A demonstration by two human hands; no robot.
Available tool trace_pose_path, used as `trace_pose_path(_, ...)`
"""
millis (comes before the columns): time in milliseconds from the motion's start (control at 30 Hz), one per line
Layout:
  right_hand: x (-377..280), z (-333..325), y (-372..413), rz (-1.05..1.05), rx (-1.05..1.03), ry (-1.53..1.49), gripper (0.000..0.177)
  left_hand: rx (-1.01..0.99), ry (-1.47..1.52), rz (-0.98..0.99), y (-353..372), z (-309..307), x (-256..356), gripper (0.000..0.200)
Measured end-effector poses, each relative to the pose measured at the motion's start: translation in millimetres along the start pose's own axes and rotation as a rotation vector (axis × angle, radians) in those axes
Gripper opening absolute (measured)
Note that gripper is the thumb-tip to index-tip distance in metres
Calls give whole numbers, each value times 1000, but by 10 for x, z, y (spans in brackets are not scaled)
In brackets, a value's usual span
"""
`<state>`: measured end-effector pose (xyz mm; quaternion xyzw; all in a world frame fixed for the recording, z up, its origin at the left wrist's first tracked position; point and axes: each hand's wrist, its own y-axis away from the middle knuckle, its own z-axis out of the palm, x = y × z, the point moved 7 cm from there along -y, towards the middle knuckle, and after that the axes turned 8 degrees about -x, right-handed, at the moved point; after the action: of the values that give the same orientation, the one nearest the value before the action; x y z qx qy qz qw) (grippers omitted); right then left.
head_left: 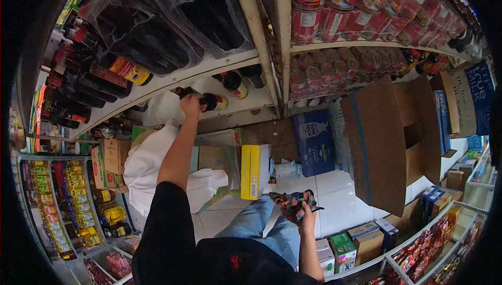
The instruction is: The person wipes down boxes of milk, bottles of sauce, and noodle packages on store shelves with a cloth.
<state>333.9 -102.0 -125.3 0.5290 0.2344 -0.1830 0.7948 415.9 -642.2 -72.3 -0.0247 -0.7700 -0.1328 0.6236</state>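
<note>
My left hand reaches onto the low white shelf, its fingers closed round a dark bottle with a pale label. Just beyond it on the same shelf are more dark bottles with yellow labels. Down by my knees, my right hand is closed on a crumpled dark cloth with a red and green pattern. The cloth hangs above the tiled floor, apart from the shelf.
Wrapped dark bottles fill the shelf above. Red cans are stacked at the upper right. A big open cardboard box stands at right. Beside my legs are a yellow box, a blue carton and a white cloth.
</note>
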Motion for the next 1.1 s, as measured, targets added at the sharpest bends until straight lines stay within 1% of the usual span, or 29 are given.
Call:
trace_pose_path(33,-29,37,-11,-12,-8,15,39,1,1,-2,-65,11,0,14)
trace_pose_path(100,-54,38,-52,-27,-6,41,36,-58,-120,-70,-257,72,-20,15)
trace_pose_path(133,-70,38,-68,-41,-3,65,34,-56,-119,-71,-497,38,-187,15)
trace_pose_path(167,-90,61,-53,-40,-3,67,34,-134,-402,176,-808,59,-321,16)
trace_pose_path(200,-124,105,-27,-32,-6,44,34,-211,-683,427,-925,153,-353,16)
trace_pose_path(233,-142,135,-23,-26,-10,20,34,-210,-683,428,-806,255,-121,16)
trace_pose_path(300,-41,53,-94,-42,-17,22,34,-194,-537,-73,-671,390,36,20)
trace_pose_path(367,25,8,-142,-58,-21,23,35,-194,-511,-51,-630,449,143,21)
trace_pose_path(433,81,7,-138,-17,-6,-42,35,-198,-484,-34,-645,455,125,22)
trace_pose_path(500,68,19,-101,-20,27,-33,35,-298,-633,-40,-681,443,81,25)
trace_pose_path(533,43,23,-77,-21,58,-27,35,-301,-627,-41,-800,391,-104,25)
trace_pose_path(567,3,40,-50,-24,63,-23,35,-158,-844,267,-945,336,-201,26)
trace_pose_path(600,-34,78,-25,-28,51,-23,35,-3,-1049,581,-931,351,-190,27)
trace_pose_path(633,-56,107,-30,-32,35,-25,35,-2,-1048,580,-787,394,-12,27)
trace_pose_path(700,1,54,-66,-1,45,-6,36,-204,-1259,441,-248,629,514,33)
trace_pose_path(733,-6,52,-74,-10,54,6,34,-202,-1260,439,-120,665,626,33)
trace_pose_path(800,32,-10,-84,-12,65,23,33,-152,-1357,626,143,783,786,41)
trace_pose_path(833,34,-48,-115,-56,39,219,35,-153,-1358,621,214,862,740,41)
trace_pose_path(867,40,-68,-129,-98,11,417,38,-171,-1229,636,293,937,697,46)
trace_pose_path(900,-11,3,-77,-93,9,421,38,-186,-1101,650,345,989,650,52)
trace_pose_path(933,-120,187,-3,-101,-57,436,36,-183,-1103,646,309,1058,552,52)
trace_pose_path(967,-179,308,33,-111,-122,451,34,-226,-769,485,160,1077,376,55)
trace_pose_path(1000,69,142,-95,-97,-133,363,27,-265,-434,321,30,1103,175,58)
trace_pose_path(1033,138,91,-108,-100,-133,366,27,-263,-429,322,-24,1167,118,58)
trace_pose_path(1100,122,66,-144,-216,-157,493,29,-239,-67,287,-175,1221,-8,65)
